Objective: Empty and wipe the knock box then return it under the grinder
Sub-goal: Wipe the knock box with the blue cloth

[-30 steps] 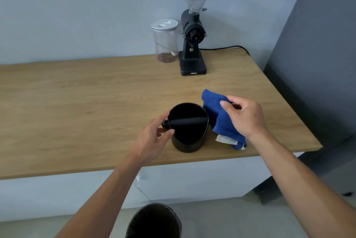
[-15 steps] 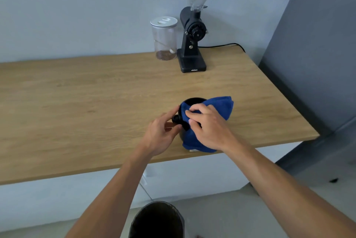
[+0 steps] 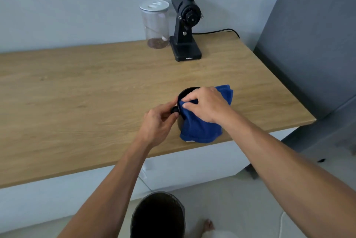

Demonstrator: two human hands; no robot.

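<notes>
The blue terry cloth (image 3: 200, 124), a moment ago beside the round black knock box (image 3: 185, 93), now drapes over its rim, far from the black grinder (image 3: 185, 26). The right hand (image 3: 208, 105) pinches it; the left hand (image 3: 159, 124) grips the bar's end. Wiping has likely begun.

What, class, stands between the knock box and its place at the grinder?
Nothing visible: bare counter runs from the knock box to the grinder. The jar stands beside the grinder, off the path.
</notes>
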